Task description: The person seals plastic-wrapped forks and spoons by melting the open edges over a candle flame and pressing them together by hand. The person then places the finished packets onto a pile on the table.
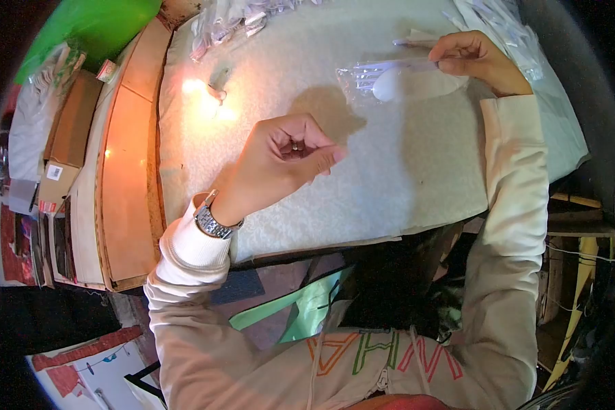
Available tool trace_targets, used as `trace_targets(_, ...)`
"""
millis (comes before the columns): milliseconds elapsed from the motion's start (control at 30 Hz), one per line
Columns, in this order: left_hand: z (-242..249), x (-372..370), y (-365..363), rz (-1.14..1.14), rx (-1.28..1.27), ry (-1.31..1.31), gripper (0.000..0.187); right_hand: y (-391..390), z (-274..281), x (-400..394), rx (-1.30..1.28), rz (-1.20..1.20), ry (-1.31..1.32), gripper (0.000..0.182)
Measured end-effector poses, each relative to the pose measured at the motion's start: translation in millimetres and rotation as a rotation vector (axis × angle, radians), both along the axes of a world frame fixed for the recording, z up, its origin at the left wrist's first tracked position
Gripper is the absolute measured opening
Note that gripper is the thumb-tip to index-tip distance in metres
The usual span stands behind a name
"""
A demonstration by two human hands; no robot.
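My right hand (473,60) is at the upper right, thumb and fingers pinched on the edge of a clear plastic packet (389,83). Through the film show a white rounded piece and several pale purple-white strips. My left hand (287,152) is raised over the middle of the cloth-covered table (362,198), its fingers curled and the thumb pressed to them; I cannot tell whether something small is in the pinch. A metal watch (215,217) is on the left wrist. Left of the packet, a small bright flame (208,96) burns on the table.
Piled packets (502,31) lie at the far right, and more wrapped pieces (236,24) at the far left edge. A wooden board (126,171) borders the table on the left, with a cardboard box (68,137) beyond it. My lap is below the front edge.
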State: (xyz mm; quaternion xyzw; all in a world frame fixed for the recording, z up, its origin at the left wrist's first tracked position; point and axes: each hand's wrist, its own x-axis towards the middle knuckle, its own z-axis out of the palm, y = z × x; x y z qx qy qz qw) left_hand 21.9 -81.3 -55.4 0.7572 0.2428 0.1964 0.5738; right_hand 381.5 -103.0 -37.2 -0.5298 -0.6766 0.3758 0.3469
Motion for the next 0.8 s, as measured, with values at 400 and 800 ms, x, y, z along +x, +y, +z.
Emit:
trace_targets(400, -7, 5, 4, 0.154, -0.038, -0.19, 0.015, -4, 15, -38, -0.044, 0.157, -0.016, 0.017)
trace_targets(800, -8, 4, 5, 0.178, 0.002, -0.181, 0.011, -4, 16, -36, -0.063, 0.192, 0.026, 0.021)
